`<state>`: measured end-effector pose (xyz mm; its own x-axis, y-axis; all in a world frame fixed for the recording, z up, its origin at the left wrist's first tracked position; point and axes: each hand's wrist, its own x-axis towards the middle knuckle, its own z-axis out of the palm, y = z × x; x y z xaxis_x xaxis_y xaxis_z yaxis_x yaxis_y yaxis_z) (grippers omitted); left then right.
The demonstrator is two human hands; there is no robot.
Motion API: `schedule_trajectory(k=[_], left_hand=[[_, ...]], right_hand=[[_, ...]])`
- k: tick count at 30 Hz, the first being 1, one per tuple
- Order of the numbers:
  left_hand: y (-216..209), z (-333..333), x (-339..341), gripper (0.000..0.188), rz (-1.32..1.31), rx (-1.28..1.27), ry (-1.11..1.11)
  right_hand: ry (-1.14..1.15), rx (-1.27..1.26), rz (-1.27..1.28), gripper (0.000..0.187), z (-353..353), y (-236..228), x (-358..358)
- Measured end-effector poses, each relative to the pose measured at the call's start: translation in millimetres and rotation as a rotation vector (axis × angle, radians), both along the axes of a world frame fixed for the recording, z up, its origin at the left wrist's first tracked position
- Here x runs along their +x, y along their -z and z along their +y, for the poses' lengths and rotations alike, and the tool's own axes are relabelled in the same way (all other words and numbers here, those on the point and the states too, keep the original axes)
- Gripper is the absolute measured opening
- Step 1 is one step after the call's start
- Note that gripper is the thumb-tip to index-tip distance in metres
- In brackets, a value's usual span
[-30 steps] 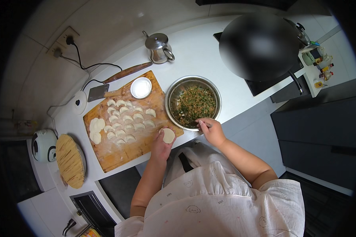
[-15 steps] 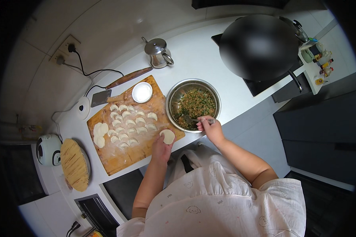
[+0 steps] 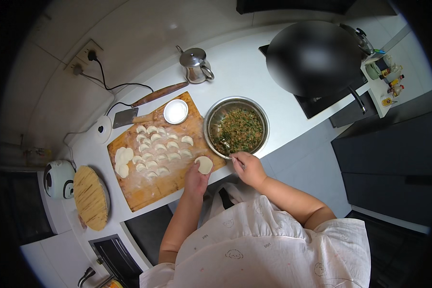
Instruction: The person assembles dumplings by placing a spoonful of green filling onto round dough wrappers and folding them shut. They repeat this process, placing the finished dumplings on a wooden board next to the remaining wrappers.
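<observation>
A round, flat dumpling wrapper (image 3: 205,165) lies across the fingers of my left hand (image 3: 196,181), by the front edge of the floury wooden board (image 3: 144,196). My right hand (image 3: 249,169) is closed at the near rim of a steel bowl (image 3: 265,122). Its fingers grip a spoon, which is mostly hidden from view. Green-and-brown chopped filling (image 3: 242,128) covers much of the bowl's bottom. Several folded dumplings (image 3: 161,157) sit in rows on the board. A few loose wrappers (image 3: 124,161) overlap at the board's left end.
A white bowl of flour (image 3: 176,112), a cleaver (image 3: 126,118) and a rolling pin (image 3: 161,93) lie toward the board's far side. Behind them stands a steel pot (image 3: 195,65). A large wok (image 3: 314,57) occupies the stove at right. At left is a round woven lid (image 3: 90,198).
My right hand has drawn back from over the filling to the bowl's near rim, bringing the spoon with it. My left hand still holds the wrapper in nearly the same spot.
</observation>
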<state>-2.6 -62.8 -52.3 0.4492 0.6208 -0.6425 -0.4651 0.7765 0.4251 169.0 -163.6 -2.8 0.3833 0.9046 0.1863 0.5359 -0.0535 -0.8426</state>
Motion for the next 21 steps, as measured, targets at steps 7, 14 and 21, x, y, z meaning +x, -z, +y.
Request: schedule_trajectory(k=[7, 14, 21], left_hand=[[1, 6, -6, 0.028, -0.029, 0.007, 0.000], [4, 9, -4, 0.027, -0.009, 0.034, 0.015], [-8, 17, 1, 0.027, 0.022, 0.022, 0.008]], right_hand=[[0.194, -0.065, 0.656, 0.016, 10, 28, 1], [0.254, -0.118, 1.061, 0.023, 14, 37, 14], [0.324, -0.120, 1.293, 0.027, 30, 42, 22]])
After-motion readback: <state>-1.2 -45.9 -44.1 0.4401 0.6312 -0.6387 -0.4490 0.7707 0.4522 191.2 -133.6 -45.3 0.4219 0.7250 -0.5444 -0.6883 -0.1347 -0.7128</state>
